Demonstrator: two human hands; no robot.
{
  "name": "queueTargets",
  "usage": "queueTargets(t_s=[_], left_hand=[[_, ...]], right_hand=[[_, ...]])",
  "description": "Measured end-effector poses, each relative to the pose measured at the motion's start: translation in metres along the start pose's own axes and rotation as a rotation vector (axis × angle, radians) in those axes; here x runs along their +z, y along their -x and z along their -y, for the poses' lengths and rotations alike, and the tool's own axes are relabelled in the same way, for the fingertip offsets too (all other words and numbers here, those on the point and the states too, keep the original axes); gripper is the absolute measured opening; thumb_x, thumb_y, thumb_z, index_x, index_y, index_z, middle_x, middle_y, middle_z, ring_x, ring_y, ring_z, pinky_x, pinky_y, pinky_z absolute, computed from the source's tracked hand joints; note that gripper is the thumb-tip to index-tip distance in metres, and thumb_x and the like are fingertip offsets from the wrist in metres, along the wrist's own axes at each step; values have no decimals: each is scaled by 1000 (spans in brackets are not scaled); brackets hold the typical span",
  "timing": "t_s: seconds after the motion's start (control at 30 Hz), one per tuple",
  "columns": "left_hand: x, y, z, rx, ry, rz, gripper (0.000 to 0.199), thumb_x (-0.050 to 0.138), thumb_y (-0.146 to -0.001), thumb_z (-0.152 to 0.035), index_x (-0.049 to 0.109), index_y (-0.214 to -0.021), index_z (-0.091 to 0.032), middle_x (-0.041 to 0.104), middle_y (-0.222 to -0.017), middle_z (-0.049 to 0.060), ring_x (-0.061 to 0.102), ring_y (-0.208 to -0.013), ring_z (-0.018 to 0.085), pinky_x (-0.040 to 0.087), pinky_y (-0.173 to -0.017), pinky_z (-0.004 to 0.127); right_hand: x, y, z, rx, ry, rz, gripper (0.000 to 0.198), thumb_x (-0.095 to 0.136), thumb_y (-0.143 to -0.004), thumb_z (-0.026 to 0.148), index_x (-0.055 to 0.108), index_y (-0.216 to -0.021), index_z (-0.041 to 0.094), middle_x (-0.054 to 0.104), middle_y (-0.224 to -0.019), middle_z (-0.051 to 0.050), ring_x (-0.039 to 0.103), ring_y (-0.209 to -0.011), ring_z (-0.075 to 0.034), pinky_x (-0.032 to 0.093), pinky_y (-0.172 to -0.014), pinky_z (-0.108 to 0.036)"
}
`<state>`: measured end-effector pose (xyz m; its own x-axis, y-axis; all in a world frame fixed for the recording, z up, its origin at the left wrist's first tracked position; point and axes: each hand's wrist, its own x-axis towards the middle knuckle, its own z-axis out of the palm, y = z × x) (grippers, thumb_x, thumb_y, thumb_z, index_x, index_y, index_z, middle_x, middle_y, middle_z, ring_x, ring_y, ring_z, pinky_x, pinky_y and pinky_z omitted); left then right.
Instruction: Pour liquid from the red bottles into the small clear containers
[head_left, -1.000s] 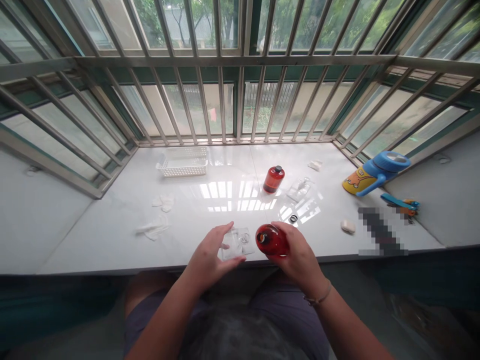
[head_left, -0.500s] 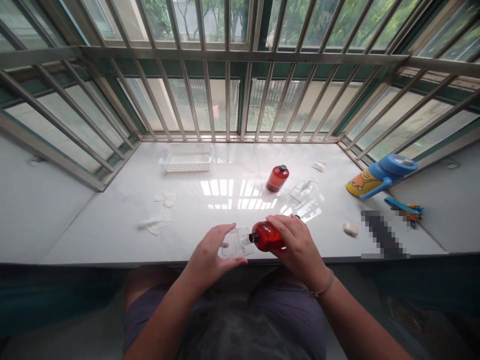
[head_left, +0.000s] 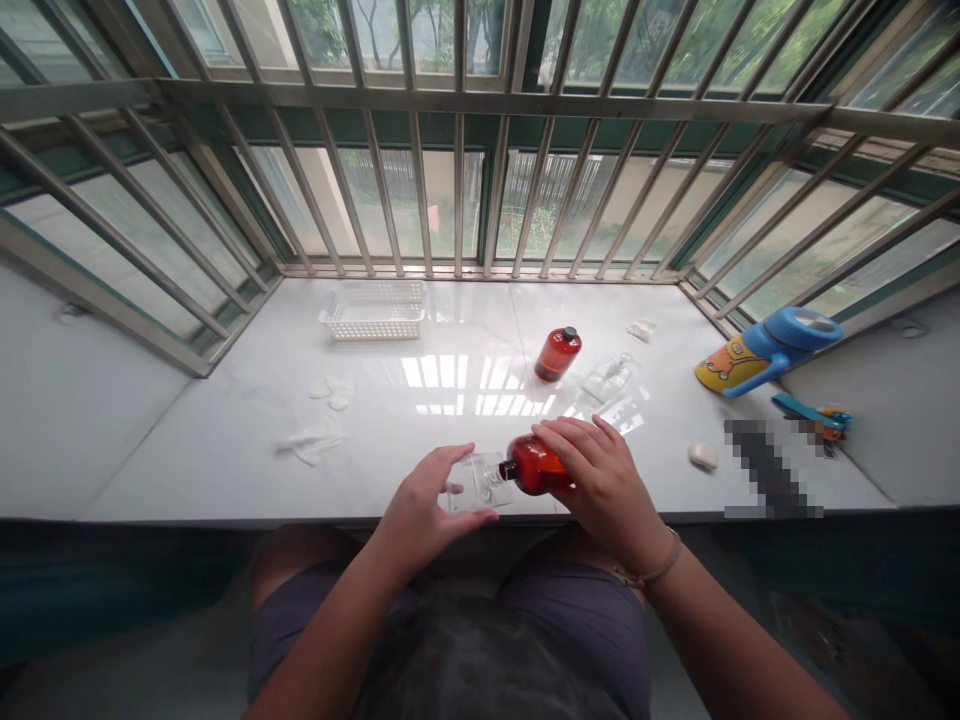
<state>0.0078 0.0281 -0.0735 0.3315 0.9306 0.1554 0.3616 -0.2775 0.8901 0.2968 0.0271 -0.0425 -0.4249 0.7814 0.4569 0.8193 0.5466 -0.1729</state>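
My left hand [head_left: 426,508] is closed round a clear square bottle [head_left: 472,482], thumb on the near side and fingers on the far side. Tipped over toward it is a red bottle [head_left: 534,463], wrapped by the fingers of my right hand [head_left: 600,482]. The red bottle's black neck sits right at the clear bottle's mouth; whether the two touch, I cannot tell. Behind them a second red bottle [head_left: 558,356] with a black cap stands upright, partly filled. To its right lies another clear bottle [head_left: 609,377] with a pump-like top.
A white perforated basket [head_left: 375,325] sits at the back left. Crumpled white tissues [head_left: 311,442] lie at left, a small white object [head_left: 703,457] at right. Beyond stand a blue and yellow flask [head_left: 765,350] and keys with a blue strap [head_left: 814,413]. Window bars close off the back.
The red bottle and my right hand have shifted slightly, the bottle still tipped at the clear bottle's mouth. My left hand has barely moved. The whole view has shifted a little.
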Motion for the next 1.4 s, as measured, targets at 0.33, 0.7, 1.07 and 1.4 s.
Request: queueTargets(t_s=[0.33,0.7,1.07,1.4], left_hand=[[4,-1,1,-42,82,-12,73,96,-78,-39,63,-143,-28,67,-143,9,68,-130,31,73,-93,45],[8,-1,2,-97,159,-20,72,97,-75,-41,66,-138,-27,68,-141,10,69,-129,33,73,-95,47],[11,0,5,-141,206,-18,75,99,-73,-41,66,-139,-26,67,-143,11,70,-129,33,72,-98,48],[11,0,6,-134,212,-17,74,99,-73,-39,65,-138,-27,66,-143,9,69,-130,32,72,-98,45]], right_hand=[[-6,-4,0,-13,40,24,75,66,-93,7,45,-161,32,70,-145,-8,61,-137,-34,31,-125,-60],[-11,-8,2,-29,72,34,71,64,-99,11,44,-163,33,69,-147,-7,60,-140,-33,29,-128,-61],[-16,-11,3,-41,96,34,70,62,-101,10,43,-164,36,69,-148,-5,60,-140,-33,29,-128,-61],[-15,-10,1,-51,107,39,67,61,-103,12,43,-164,33,69,-148,-6,60,-140,-33,29,-127,-62]])
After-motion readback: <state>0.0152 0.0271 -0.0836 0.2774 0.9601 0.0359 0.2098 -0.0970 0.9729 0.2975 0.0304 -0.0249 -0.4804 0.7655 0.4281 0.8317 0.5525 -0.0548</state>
